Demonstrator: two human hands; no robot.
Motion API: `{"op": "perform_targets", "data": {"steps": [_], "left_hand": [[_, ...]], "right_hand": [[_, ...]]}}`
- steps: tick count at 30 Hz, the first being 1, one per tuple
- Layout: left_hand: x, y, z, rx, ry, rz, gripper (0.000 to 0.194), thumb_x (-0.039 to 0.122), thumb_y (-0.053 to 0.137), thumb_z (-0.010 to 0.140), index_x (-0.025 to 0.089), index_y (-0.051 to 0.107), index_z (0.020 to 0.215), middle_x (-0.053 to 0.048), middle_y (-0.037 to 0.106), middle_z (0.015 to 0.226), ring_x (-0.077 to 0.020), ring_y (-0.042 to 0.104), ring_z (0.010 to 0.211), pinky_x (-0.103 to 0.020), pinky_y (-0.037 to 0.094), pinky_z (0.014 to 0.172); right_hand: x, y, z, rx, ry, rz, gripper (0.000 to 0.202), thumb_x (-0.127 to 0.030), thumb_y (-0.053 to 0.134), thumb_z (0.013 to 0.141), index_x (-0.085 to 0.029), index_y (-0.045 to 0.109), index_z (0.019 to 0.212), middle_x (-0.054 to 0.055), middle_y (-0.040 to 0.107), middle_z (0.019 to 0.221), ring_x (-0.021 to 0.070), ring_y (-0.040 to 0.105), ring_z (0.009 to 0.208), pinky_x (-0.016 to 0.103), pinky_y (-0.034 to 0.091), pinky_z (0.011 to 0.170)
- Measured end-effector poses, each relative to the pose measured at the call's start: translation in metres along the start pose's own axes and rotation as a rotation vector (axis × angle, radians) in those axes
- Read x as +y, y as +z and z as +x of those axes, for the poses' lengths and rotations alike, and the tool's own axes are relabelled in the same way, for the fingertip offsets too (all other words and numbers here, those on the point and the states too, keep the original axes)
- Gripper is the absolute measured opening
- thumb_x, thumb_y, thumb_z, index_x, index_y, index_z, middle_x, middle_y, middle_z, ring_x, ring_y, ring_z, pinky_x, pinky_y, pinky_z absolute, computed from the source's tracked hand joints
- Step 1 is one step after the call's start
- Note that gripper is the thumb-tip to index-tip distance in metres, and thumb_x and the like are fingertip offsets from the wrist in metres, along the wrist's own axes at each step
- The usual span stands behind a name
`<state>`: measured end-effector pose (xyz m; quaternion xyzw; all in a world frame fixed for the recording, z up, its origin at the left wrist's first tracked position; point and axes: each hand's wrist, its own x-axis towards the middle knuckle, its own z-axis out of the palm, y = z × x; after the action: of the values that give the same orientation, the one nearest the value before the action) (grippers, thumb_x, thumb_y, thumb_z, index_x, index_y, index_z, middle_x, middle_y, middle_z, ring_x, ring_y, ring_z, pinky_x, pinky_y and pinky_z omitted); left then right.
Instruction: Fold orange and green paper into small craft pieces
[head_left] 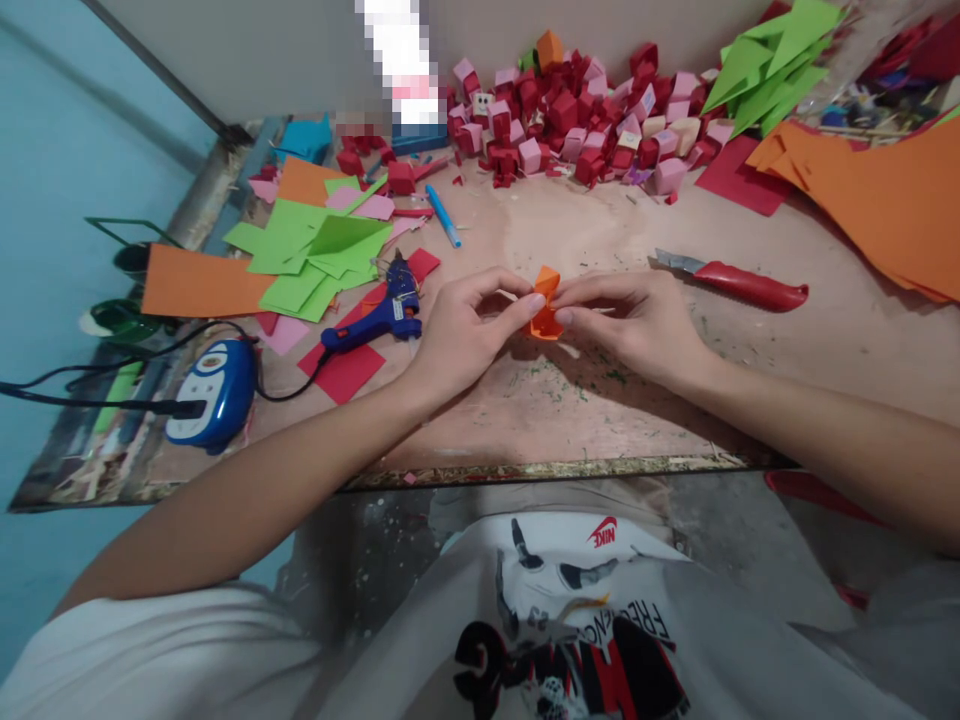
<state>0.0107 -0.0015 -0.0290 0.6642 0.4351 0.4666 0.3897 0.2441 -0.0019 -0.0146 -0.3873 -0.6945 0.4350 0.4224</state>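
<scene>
A small folded orange paper piece point(547, 318) is held between both hands above the middle of the wooden table point(480, 430). My left hand point(469, 325) pinches its left side with thumb and forefinger. From the right, my right hand point(645, 325) grips the same piece between thumb and fingertips. Just left of my left hand lies a blue glue gun point(386, 315) on red paper squares point(349, 372). A utility knife with a red handle point(750, 285) rests to the right of my right hand.
Red and pink folded paper pieces point(562, 115) are heaped at the back. Green sheets point(300, 240) and a blue power adapter point(217, 395) are at left, with a blue pen point(442, 215) behind my left hand. Orange sheets point(870, 200) lie at right.
</scene>
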Motion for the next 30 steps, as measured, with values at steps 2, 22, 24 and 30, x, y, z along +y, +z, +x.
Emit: {"op": "perform_targets", "data": {"steps": [2,22,24,30], "left_hand": [[0.001,0.000,0.000,-0.011,0.010,0.005,0.040,0.062,0.091,0.097,0.022,0.086,0.097,-0.006,0.088,0.099,-0.0181,0.079,0.083,-0.030,0.064,0.075],[0.003,0.003,-0.007,-0.039,-0.002,-0.075,0.008,0.026,0.083,0.096,0.021,0.082,0.102,-0.005,0.085,0.107,-0.0192,0.086,0.091,-0.029,0.073,0.077],[0.005,0.002,-0.007,-0.012,0.019,-0.066,0.007,0.027,0.082,0.098,0.021,0.080,0.101,-0.005,0.085,0.107,-0.0194,0.085,0.091,-0.030,0.072,0.078],[0.007,0.001,-0.006,-0.026,0.062,0.000,0.009,0.030,0.080,0.101,0.021,0.081,0.104,-0.005,0.085,0.106,-0.0186,0.083,0.096,-0.030,0.069,0.086]], "right_hand": [[0.001,0.000,0.000,0.010,0.013,-0.001,0.011,-0.034,0.090,0.097,-0.025,0.091,0.091,0.007,0.090,0.106,0.0269,0.083,0.096,0.045,0.071,0.095],[0.004,0.004,0.003,0.020,0.207,0.252,0.026,-0.041,0.101,0.088,-0.027,0.083,0.099,0.005,0.087,0.105,0.0246,0.082,0.091,0.038,0.072,0.075],[0.006,0.004,0.004,0.027,0.271,0.329,0.025,-0.040,0.101,0.088,-0.027,0.084,0.102,0.006,0.088,0.108,0.0262,0.083,0.096,0.040,0.074,0.079],[0.011,0.002,0.004,-0.056,0.364,0.482,0.028,-0.042,0.103,0.086,-0.027,0.088,0.104,0.005,0.088,0.104,0.0259,0.085,0.094,0.044,0.076,0.087]]}}
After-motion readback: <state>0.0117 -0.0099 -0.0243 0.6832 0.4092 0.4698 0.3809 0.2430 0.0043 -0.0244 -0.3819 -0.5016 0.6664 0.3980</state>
